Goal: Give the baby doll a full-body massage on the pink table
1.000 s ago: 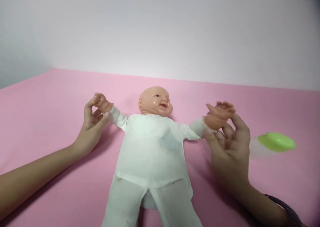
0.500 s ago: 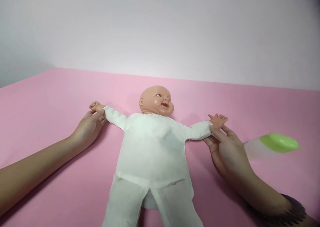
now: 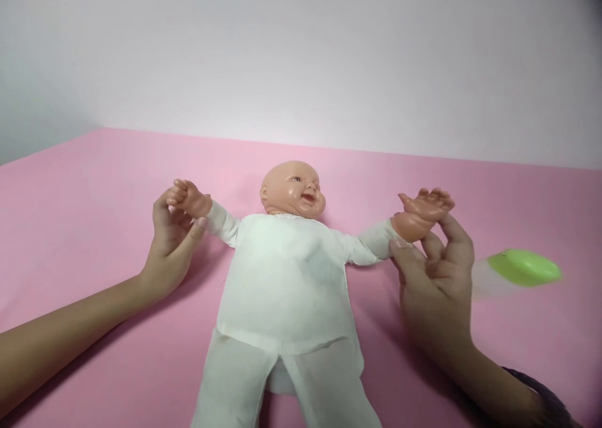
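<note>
As left hand [image 3: 170, 255] and right hand [image 3: 435, 293] slant inward, fingers [image 3: 463, 247] hold the doll's [image 3: 288, 280] wrists [image 3: 201, 206].

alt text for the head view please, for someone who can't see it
A baby doll in white clothes lies on its back on a pink surface, arms spread, a person's left hand and right hand each holding one wrist. A blurred container with a green end shows beside the right hand.
</note>
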